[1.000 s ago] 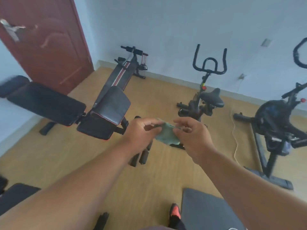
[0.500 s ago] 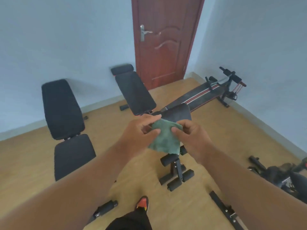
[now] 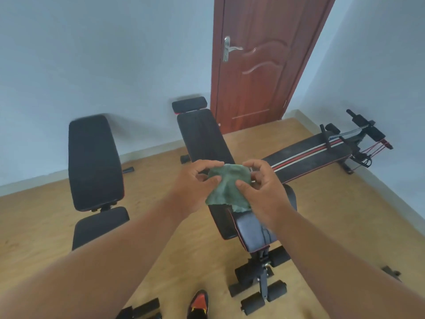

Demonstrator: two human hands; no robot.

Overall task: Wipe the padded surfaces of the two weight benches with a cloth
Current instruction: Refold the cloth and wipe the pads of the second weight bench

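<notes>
Two weight benches wait on the wooden floor, and as far as I can judge neither has been wiped yet: the cloth [image 3: 228, 187] is up in the air, touching no pad. The left bench [image 3: 94, 162] stands by the far wall, its backrest raised; the right bench [image 3: 204, 139] runs from near the door toward the person, its near seat just below the hands. The left hand [image 3: 195, 187] pinches the cloth's left edge between thumb and fingers, and the right hand [image 3: 264, 189] pinches its right edge, so the green cloth hangs spread between the two grips. All the wiping is left.
</notes>
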